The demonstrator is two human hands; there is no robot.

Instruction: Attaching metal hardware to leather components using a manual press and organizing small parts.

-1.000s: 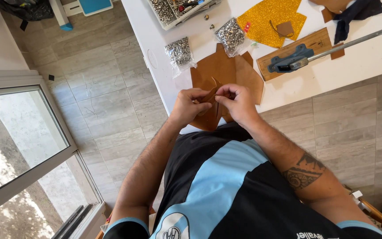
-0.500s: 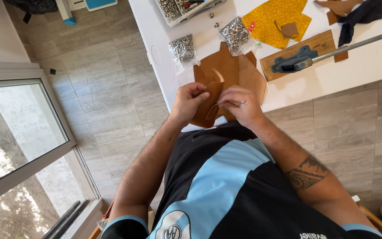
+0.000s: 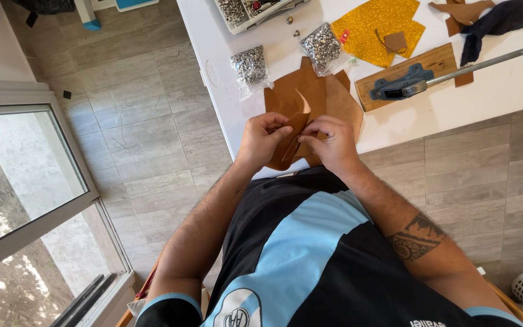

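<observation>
Both hands meet at the near edge of the white table (image 3: 503, 97), working one small brown leather piece (image 3: 298, 130) between them. The left hand (image 3: 264, 140) has its fingers closed narrowly on the piece's left side, thumb on top, and the right hand (image 3: 331, 142) pinches the right side in the same way, so neither hand is free. Half a second ago the piece was held lower and nearer the body, with its curved flap hanging beside the left thumb; now it has come up and forward over the table edge, and a pointed corner of it stands upright above the fingers. A second ago the hands were a little further apart on it. That points to the leather being folded or turned over in the grip, not set down, though the fold line itself is hidden behind the fingers. Under the hands lies a larger brown leather sheet (image 3: 334, 100) flat on the table, touching two clear bags of metal studs (image 3: 322, 47) at its far edge. Further off sit a sheet of gold glitter material (image 3: 370, 24), a wooden block carrying a blue-handled press tool (image 3: 407, 82), and a tray of small hardware (image 3: 243, 12), all lying where they were.
</observation>
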